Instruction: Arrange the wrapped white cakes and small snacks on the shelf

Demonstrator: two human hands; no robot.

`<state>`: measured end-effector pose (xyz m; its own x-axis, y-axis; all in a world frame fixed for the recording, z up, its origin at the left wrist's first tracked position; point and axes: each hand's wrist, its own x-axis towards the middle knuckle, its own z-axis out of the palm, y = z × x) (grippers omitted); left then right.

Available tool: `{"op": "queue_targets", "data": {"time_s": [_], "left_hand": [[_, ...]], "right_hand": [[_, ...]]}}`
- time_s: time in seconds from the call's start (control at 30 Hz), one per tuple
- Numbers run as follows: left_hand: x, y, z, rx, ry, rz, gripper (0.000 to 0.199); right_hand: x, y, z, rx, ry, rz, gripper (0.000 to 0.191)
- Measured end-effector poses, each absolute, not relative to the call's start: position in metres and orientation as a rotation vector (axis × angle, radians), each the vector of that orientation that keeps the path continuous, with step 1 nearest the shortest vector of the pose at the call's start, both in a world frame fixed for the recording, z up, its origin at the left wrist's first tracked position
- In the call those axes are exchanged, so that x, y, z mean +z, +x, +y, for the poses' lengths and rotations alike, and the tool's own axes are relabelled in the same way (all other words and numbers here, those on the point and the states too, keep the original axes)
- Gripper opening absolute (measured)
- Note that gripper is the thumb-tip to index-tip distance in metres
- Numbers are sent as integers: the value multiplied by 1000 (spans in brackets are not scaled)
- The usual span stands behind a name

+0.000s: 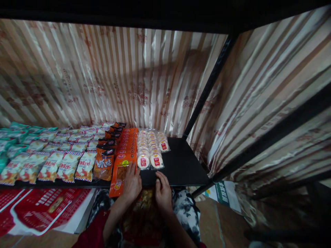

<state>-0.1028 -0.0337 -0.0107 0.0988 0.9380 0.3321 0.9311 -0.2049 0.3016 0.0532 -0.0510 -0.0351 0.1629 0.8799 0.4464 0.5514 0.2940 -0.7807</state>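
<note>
My left hand (132, 184) lies with its fingers stretched out on the right edge of the front orange snack packet (120, 172), which juts past the shelf's front edge. Behind it more orange packets overlap in a row. My right hand (163, 193) is at the front edge of the black shelf (181, 162), its fingers loosely bent and apart, with nothing visible in them. Just beyond both hands sit clear-wrapped round white cakes (156, 161) with red labels, in columns. Between my forearms is a dim bag or box of wrapped items (144, 206), its kind unclear.
Left of the orange packets stand brown-and-black snack bags (103, 163), rows of white snack bags (68, 167) and green bags (10, 144). A red basket (43, 210) is below the shelf. A black post (209, 89) rises at the right; striped curtain (116, 75) hangs behind.
</note>
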Motion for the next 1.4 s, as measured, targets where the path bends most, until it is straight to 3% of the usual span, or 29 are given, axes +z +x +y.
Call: {"op": "queue_targets", "data": {"time_s": [0.4, 0.7, 0.9, 1.4], "left_hand": [[-15, -58, -17, 584, 2348, 1818, 52], [-17, -41, 13, 612, 2419, 1924, 61], [-28, -42, 33, 486, 2444, 2019, 58], [-33, -44, 42, 705, 2521, 1998, 53]], "right_hand": [[-51, 89, 28, 196, -1580, -1658, 43], [-61, 88, 68, 284, -1577, -1663, 58], [-62, 81, 86, 388, -1580, -1626, 60], [-65, 59, 90, 397, -1641, -1506, 63]]}}
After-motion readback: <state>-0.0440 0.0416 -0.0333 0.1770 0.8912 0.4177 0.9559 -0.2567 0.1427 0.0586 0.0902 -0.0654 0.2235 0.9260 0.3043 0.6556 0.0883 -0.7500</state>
